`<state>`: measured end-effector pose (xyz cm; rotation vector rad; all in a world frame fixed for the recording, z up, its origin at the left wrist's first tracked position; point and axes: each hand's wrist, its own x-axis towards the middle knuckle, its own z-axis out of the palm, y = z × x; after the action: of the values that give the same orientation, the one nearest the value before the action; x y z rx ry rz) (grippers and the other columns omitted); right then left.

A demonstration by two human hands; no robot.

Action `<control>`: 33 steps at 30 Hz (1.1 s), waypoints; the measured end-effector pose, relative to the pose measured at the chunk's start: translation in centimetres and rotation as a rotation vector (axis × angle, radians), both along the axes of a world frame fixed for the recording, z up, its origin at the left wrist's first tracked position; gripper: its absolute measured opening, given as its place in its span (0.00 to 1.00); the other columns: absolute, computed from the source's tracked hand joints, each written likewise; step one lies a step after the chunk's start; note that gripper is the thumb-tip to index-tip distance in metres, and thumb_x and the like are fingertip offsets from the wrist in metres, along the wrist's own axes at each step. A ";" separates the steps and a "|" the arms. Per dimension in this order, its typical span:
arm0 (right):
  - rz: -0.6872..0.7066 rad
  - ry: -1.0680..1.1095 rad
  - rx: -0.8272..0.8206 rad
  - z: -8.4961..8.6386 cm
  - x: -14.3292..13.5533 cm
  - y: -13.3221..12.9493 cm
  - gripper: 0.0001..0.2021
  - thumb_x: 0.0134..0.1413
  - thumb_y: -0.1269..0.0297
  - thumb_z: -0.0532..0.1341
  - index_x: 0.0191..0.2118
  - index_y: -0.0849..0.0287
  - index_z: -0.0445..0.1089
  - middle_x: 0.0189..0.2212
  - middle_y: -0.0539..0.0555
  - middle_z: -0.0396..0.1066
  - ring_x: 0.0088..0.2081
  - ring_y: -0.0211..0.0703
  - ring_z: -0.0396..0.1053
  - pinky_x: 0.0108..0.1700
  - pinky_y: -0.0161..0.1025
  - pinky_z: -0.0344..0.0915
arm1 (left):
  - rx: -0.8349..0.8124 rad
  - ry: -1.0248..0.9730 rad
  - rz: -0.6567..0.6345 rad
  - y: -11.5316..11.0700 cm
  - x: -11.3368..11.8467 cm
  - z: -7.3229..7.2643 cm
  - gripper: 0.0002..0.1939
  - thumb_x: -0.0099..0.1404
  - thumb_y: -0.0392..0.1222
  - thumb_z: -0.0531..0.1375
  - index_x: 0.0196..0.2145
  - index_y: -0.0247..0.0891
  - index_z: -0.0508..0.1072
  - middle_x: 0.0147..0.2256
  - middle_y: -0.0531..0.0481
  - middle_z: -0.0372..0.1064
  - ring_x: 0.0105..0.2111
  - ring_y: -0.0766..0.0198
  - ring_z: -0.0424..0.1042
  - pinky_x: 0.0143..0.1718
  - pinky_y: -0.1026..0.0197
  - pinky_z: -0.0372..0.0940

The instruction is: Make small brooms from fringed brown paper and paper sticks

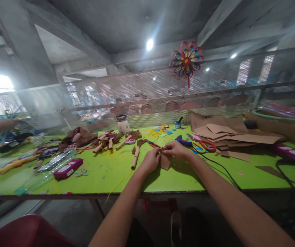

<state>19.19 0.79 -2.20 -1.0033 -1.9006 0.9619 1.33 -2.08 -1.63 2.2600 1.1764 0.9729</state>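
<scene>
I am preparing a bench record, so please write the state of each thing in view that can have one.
Brown paper piece, held between left hand and right hand
Scissors, lying down; blade opening unclear
Nearest rolled paper tube, lying
Clear plastic bottle, lying sideways
White jar, upright, closed
Brown paper sheets, piled
Flower-shaped decoration, hanging
Ceiling light, lit

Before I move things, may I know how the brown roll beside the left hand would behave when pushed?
The brown roll would probably roll sideways, since its body is a narrow tube. It is likely light, as it looks wound from paper. Its frayed tuft at one end may drag, so it could turn unevenly.
</scene>
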 end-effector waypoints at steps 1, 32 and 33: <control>-0.011 0.007 0.004 0.0 0.0 0.0 0.11 0.41 0.58 0.65 0.24 0.62 0.71 0.17 0.49 0.67 0.21 0.35 0.62 0.25 0.32 0.58 | 0.010 0.000 0.005 0.1 0.0 0.0 0.15 0.61 0.37 0.52 0.43 0.33 0.72 0.41 0.40 0.72 0.41 0.56 0.70 0.42 0.59 0.62; -0.085 0.028 0.051 0.7 -0.6 -0.6 0.14 0.41 0.56 0.64 0.26 0.65 0.71 0.21 0.52 0.67 0.23 0.34 0.59 0.25 0.32 0.55 | -0.124 -0.037 -0.126 -0.2 0.1 0.3 0.17 0.59 0.34 0.50 0.44 0.31 0.71 0.42 0.40 0.71 0.41 0.56 0.68 0.43 0.58 0.61; -0.097 0.029 0.053 0.7 -0.6 -0.6 0.14 0.41 0.56 0.65 0.25 0.65 0.70 0.21 0.52 0.67 0.23 0.34 0.59 0.24 0.32 0.55 | -0.143 -0.049 -0.140 -0.3 0.2 0.4 0.17 0.59 0.33 0.50 0.44 0.31 0.71 0.42 0.40 0.71 0.42 0.56 0.68 0.43 0.58 0.61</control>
<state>18.63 0.19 -1.50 -1.0346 -1.8267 0.8612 1.49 -2.35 -1.28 2.1604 1.0184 0.8574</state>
